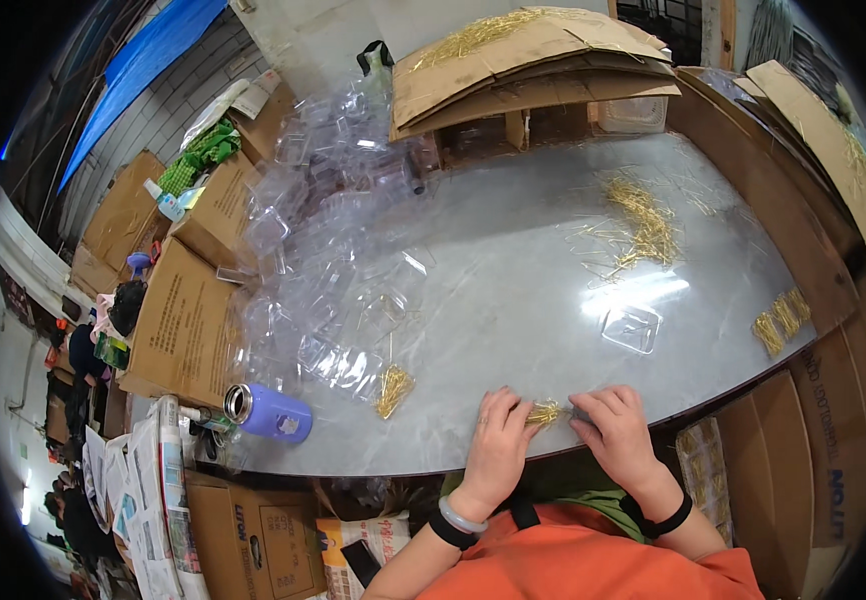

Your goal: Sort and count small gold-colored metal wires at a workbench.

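Note:
Close to the table's near edge, my left hand (pixel 499 440) is closed around a small bundle of thin gold-coloured wires (pixel 545 413). My right hand (pixel 615 432) is at the right end of the same bundle, thumb and fingers curled together; whatever lies between those fingertips is too small to make out. Beyond the right hand sits a small clear plastic box (pixel 633 329). A loose pile of gold wires (pixel 643 222) is spread farther back. Another gold bundle (pixel 393 390) lies left of my left hand, and several more bundles (pixel 781 322) are at the right edge.
Many clear plastic boxes (pixel 338 250) heap up on the grey table (pixel 498 265)'s left side. A purple bottle (pixel 271 414) lies at the near left. Cardboard boxes (pixel 191 325) border the left, a cardboard shelf (pixel 533 80) stands at the back, and a brown board (pixel 768 220) edges the right.

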The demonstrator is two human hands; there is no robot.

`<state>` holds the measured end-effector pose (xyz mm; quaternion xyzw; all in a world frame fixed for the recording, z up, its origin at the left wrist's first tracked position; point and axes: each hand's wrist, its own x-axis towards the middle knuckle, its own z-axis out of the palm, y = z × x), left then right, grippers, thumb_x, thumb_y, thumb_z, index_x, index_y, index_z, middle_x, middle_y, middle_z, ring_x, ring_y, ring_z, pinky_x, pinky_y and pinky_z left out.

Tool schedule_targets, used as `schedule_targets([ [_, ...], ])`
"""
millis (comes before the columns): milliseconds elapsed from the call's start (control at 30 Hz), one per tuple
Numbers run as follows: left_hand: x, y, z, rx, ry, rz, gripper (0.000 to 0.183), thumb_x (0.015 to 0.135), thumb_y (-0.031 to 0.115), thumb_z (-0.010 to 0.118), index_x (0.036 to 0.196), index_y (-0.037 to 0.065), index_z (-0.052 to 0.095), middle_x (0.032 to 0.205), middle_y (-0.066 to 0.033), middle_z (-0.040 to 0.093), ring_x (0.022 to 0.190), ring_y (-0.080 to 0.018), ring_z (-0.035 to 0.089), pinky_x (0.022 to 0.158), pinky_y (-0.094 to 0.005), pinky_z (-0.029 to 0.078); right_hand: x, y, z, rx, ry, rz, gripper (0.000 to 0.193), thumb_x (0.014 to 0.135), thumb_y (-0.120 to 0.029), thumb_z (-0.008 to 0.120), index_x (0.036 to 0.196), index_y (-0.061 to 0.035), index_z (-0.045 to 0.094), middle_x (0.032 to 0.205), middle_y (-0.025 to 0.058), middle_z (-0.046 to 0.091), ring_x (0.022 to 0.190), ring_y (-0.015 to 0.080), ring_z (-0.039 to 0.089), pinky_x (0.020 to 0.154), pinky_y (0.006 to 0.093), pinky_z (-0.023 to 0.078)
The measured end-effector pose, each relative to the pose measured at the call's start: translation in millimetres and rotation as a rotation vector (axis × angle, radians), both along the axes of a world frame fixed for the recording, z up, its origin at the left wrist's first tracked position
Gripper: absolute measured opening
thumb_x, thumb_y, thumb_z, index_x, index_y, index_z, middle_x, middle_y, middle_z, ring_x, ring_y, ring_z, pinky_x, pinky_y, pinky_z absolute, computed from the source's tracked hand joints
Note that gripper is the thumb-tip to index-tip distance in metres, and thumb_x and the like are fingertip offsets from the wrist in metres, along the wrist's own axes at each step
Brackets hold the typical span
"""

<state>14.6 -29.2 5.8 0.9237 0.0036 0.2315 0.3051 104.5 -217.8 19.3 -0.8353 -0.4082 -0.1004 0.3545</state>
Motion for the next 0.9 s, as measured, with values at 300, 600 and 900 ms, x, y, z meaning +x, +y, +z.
schedule_targets([
  [300,-3,6,-5,0.021,0.011,-0.067,0.050,0.090,0.001,0.070,0.135,-0.002,0.048,0.134,-0.0245,0.052,0.130,-0.0466,0.050,0.114,-0.0558,0.039,10,26,-3,0.058,0.073,0.077,0.037,0.080,0.007,0.064,0.116,-0.0042,0.065,0.106,0.0123,0.068,0.098,0.0331,0.062,0.087,0.0447,0.050],
  [600,3,14,-13,-0.006,0.072,-0.111,0.056,0.089,-0.003,0.068,0.138,-0.008,0.042,0.142,-0.0314,0.043,0.133,-0.0509,0.046,0.107,-0.0514,0.046,-18,49,-9,0.266,0.294,0.246,0.065,0.078,0.015,0.048,0.142,0.0058,0.045,0.147,0.0288,0.045,0.136,0.0471,0.045,0.115,0.0473,0.040],
  [900,-8,13,-13,-0.082,0.044,0.002,0.046,0.087,0.002,0.074,0.127,-0.005,0.051,0.143,-0.0284,0.042,0.133,-0.0489,0.046,0.106,-0.0493,0.047,4,43,0,-0.161,-0.017,0.396,0.048,0.089,0.002,0.059,0.136,0.0062,0.052,0.139,0.0229,0.054,0.135,0.0440,0.048,0.113,0.0509,0.042],
])
